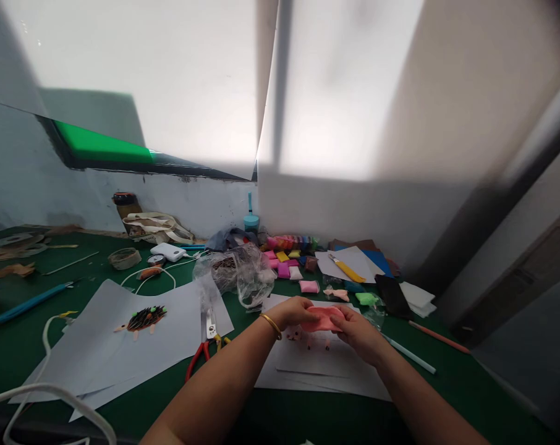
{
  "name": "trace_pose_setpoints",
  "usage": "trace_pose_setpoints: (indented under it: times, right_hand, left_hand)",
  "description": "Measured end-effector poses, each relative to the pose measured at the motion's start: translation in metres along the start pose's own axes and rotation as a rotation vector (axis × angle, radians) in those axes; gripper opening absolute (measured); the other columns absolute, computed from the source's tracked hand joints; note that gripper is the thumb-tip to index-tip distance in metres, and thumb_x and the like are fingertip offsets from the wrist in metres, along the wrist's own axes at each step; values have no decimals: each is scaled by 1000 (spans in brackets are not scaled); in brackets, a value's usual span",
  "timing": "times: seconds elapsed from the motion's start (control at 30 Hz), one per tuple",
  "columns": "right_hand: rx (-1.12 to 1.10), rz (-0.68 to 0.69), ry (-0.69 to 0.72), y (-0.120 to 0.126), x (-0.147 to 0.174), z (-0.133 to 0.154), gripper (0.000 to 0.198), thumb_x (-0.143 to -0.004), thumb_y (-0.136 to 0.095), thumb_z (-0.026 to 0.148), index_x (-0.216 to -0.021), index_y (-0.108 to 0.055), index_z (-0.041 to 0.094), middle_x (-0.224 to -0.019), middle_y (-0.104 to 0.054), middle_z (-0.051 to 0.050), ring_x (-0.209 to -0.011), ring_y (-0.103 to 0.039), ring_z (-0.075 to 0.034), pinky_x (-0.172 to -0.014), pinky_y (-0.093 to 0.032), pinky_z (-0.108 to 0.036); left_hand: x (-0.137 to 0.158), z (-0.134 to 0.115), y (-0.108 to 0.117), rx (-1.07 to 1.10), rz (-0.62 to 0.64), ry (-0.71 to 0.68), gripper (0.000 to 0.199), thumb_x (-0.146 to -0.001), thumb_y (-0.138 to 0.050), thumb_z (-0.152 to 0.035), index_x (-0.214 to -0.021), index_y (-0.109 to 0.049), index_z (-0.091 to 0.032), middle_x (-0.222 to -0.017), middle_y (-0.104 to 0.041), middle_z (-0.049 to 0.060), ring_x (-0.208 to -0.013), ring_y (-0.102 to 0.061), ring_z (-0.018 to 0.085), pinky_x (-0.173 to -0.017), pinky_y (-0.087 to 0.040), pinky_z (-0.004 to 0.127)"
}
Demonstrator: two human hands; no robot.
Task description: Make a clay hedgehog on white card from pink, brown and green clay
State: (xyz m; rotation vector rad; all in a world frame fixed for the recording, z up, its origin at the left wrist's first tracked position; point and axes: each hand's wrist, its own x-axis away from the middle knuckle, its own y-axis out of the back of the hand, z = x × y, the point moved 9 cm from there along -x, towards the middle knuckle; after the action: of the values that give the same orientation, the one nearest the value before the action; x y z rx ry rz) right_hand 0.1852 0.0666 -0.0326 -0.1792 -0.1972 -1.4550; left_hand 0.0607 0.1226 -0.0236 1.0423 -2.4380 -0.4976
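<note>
A flattened oval of pink modelling clay (325, 317) is stretched between my two hands, above a sheet of white paper (298, 377). My left hand (297, 313), with a gold bangle at the wrist, pinches its left end. At the other end my right hand (353, 327) grips it between thumb and fingers. Partly covered by the clay and hands, a small animal figure (309, 341) with a pale head and short dark-tipped legs shows on the paper below.
Left of my arms, a hedgehog figure (146, 317) lies on white paper. Red-handled pliers (199, 358) and scissors (210, 324) rest beside my left forearm. Behind are a plastic bag (243, 272), coloured clay packets (284, 271) and a yellow cutter (347, 270). A pale pen (412, 354) lies right.
</note>
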Motion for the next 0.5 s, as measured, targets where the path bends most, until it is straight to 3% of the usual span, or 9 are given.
trace_pose_setpoints:
  times: [0.17,0.33,0.5]
  right_hand:
    - [136,-89,80,7,-1,11,49,-65,-68,38,-110,-57,20,-91,-65,-4,-77,-57,-18,-66,-43,-28]
    - [226,-109,150,12,1,19,44,-67,-65,41,-105,-61,17,-89,-65,-5,-80,-59,-21,-68,-45,-30]
    - [373,-81,175,2,9,36,71,-57,-75,36,-123,-51,25,-118,-58,-6,-94,-59,-23,-74,-49,-32]
  left_hand:
    - [5,-4,3,199,-25,-26,53,-55,-75,-25,-104,-59,-14,-75,-64,2,-59,-56,12,-53,-41,21]
    - [12,-6,6,321,-110,-50,27,-60,-70,-19,-85,-63,-11,-66,-63,3,-58,-57,12,-54,-44,22]
    - [22,-20,5,342,-112,-101,28,-62,-68,-18,-90,-65,-12,-75,-64,4,-62,-58,12,-57,-46,22]
